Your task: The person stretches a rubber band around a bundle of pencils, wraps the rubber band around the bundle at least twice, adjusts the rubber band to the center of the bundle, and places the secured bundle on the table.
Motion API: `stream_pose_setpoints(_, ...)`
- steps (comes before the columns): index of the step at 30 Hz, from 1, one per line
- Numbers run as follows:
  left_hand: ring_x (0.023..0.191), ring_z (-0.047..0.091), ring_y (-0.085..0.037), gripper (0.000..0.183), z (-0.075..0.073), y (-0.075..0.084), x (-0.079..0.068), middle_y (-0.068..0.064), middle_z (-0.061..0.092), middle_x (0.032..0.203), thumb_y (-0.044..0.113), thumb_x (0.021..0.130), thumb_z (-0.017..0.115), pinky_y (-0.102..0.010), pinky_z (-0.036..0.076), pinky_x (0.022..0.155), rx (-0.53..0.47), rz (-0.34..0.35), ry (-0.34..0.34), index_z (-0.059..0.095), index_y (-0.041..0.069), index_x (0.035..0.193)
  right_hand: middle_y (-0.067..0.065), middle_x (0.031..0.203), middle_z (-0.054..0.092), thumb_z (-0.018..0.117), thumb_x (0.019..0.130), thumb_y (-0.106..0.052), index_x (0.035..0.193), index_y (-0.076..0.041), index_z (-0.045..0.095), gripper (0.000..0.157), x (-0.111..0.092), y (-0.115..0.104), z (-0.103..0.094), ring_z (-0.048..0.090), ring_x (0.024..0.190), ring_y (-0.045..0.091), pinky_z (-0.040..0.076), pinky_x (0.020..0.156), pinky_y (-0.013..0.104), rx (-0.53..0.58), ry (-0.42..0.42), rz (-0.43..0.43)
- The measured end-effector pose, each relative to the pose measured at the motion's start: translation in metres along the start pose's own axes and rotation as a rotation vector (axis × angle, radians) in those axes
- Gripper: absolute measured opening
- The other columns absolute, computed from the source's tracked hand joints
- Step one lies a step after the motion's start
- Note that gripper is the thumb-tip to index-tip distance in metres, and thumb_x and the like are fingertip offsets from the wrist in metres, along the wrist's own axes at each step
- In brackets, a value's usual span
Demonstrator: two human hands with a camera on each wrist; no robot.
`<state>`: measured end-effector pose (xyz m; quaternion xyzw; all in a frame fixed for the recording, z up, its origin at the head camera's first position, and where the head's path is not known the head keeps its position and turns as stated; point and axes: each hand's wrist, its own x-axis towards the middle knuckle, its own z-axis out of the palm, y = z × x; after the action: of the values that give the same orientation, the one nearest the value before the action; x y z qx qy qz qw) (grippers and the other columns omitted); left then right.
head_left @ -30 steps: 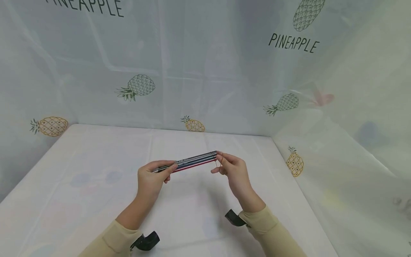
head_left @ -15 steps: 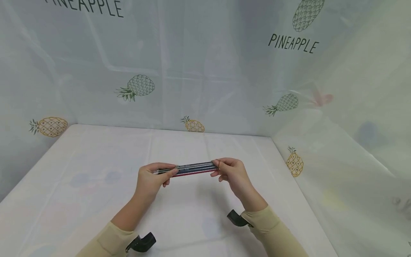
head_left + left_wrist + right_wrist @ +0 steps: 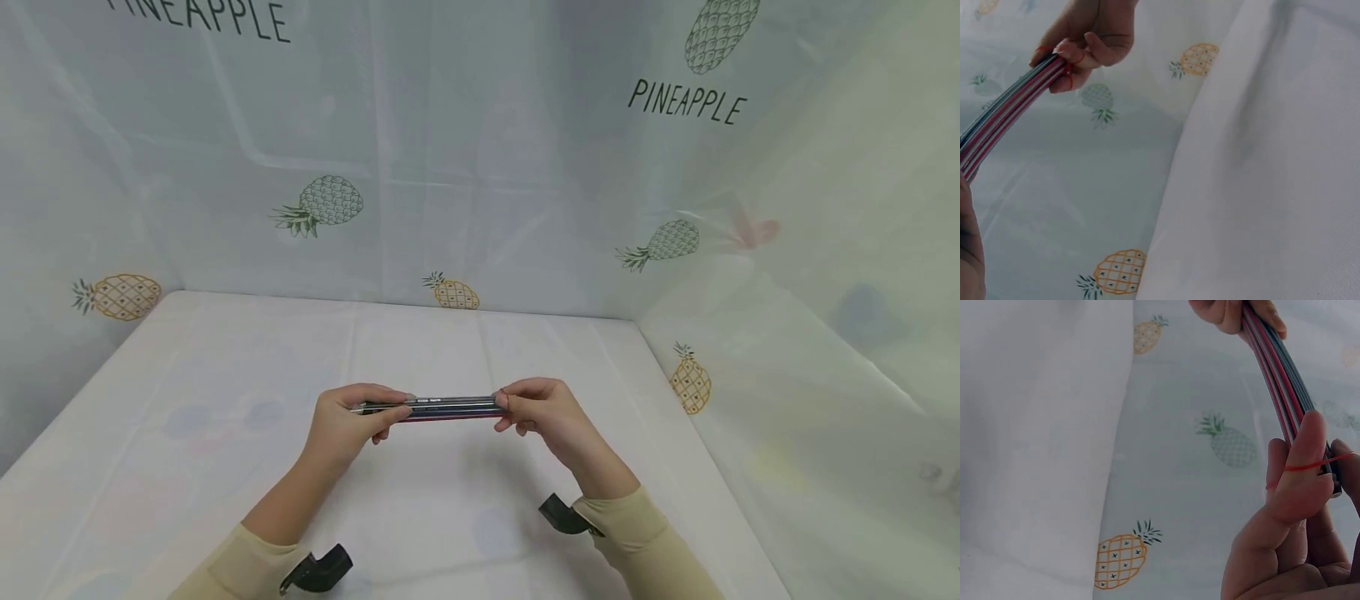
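A bundle of slim pencils (image 3: 453,407), dark with some red ones along the lower side, is held level above the table in the head view. My left hand (image 3: 341,423) grips its left end between thumb and fingers. At the other end my right hand (image 3: 549,421) pinches the bundle. A thin red rubber band (image 3: 1311,466) is stretched over the right hand's fingers beside the pencil ends in the right wrist view. In the left wrist view, red strands of it cross the right fingers too. Whether it fully circles the bundle is hard to tell.
A white-covered table (image 3: 420,517) lies below both hands. Pale sheeting (image 3: 480,150) printed with pineapples rises along its back and sides. Dark wrist cameras (image 3: 321,569) stick out from both beige sleeves (image 3: 240,567).
The bundle has turned from tilted up at the right to nearly level. My right hand has come down, and its fingers have moved onto the pencil ends with the rubber band.
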<state>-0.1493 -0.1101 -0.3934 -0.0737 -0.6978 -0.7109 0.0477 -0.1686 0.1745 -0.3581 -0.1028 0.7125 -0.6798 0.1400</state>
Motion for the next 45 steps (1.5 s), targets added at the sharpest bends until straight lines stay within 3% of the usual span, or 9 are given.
stream_pose_setpoints(6,0.051,0.055,-0.018,0.022,-0.004,0.003,-0.002,-0.002,0.073,0.089,0.006,0.072,0.086,-0.026,0.047,0.047,0.012,0.041,-0.013,0.077,-0.002,0.091,0.010,0.088,0.069,0.071,0.086,-0.002,0.103,0.011,0.067,0.022,-0.005,0.000,0.002,0.068,0.065,0.021,0.041,0.055,0.024,-0.033,-0.009,-0.063)
stream_pose_setpoints(14,0.051,0.056,-0.018,0.023,-0.003,0.006,-0.003,-0.005,0.071,0.086,0.003,0.073,0.085,-0.025,0.049,0.048,-0.017,0.012,0.019,0.075,-0.005,0.092,0.009,0.080,0.071,0.070,0.083,0.005,0.105,0.012,0.066,0.024,-0.007,0.001,0.008,0.067,0.065,0.017,0.047,0.061,0.023,-0.034,0.036,-0.141)
stream_pose_setpoints(19,0.050,0.054,-0.018,0.023,-0.003,0.008,-0.004,-0.008,0.070,0.083,0.003,0.073,0.085,-0.025,0.047,0.047,-0.009,0.002,0.026,0.075,-0.005,0.092,0.014,0.086,0.070,0.070,0.083,0.003,0.106,0.015,0.064,0.026,-0.007,0.002,0.004,0.068,0.066,0.019,0.049,0.061,0.025,-0.030,-0.020,-0.130)
stream_pose_setpoints(26,0.049,0.053,-0.017,0.022,-0.002,0.011,-0.004,-0.010,0.070,0.080,0.006,0.072,0.086,-0.024,0.045,0.046,0.018,-0.007,-0.016,0.077,-0.002,0.090,0.012,0.085,0.070,0.070,0.084,0.003,0.098,-0.003,0.070,0.015,-0.007,0.004,-0.010,0.070,0.068,0.020,0.051,0.061,0.026,-0.047,-0.129,-0.089)
stream_pose_setpoints(32,0.049,0.052,-0.017,0.023,0.001,0.013,-0.004,-0.011,0.069,0.081,0.003,0.072,0.085,-0.024,0.046,0.046,-0.026,-0.013,0.006,0.076,-0.005,0.091,0.004,0.080,0.066,0.064,0.083,0.010,0.101,0.003,0.065,0.019,-0.007,0.006,-0.008,0.065,0.067,0.017,0.047,0.068,0.025,0.021,-0.114,-0.144)
stream_pose_setpoints(37,0.050,0.053,-0.017,0.023,0.002,0.015,-0.004,-0.012,0.070,0.084,0.003,0.072,0.085,-0.023,0.046,0.047,-0.021,-0.031,0.036,0.076,-0.005,0.091,0.002,0.082,0.066,0.060,0.080,0.013,0.099,-0.008,0.067,0.029,-0.007,0.006,-0.004,0.063,0.069,0.014,0.047,0.071,0.025,0.049,-0.098,-0.182)
stream_pose_setpoints(40,0.051,0.053,-0.017,0.022,0.002,0.016,-0.005,-0.012,0.070,0.086,0.003,0.072,0.086,-0.023,0.046,0.048,-0.016,-0.042,0.045,0.076,-0.004,0.091,0.004,0.088,0.065,0.066,0.080,0.009,0.100,-0.012,0.067,0.029,-0.008,0.004,-0.003,0.060,0.069,0.011,0.048,0.070,0.024,0.022,-0.096,-0.200)
stream_pose_setpoints(45,0.050,0.053,-0.017,0.023,0.001,0.017,-0.005,-0.012,0.068,0.082,0.004,0.072,0.086,-0.024,0.046,0.047,0.001,-0.077,0.051,0.076,-0.003,0.091,0.008,0.094,0.058,0.073,0.080,0.004,0.106,-0.001,0.059,0.030,-0.009,0.004,-0.001,0.053,0.073,0.011,0.046,0.066,0.021,-0.036,-0.138,-0.255)
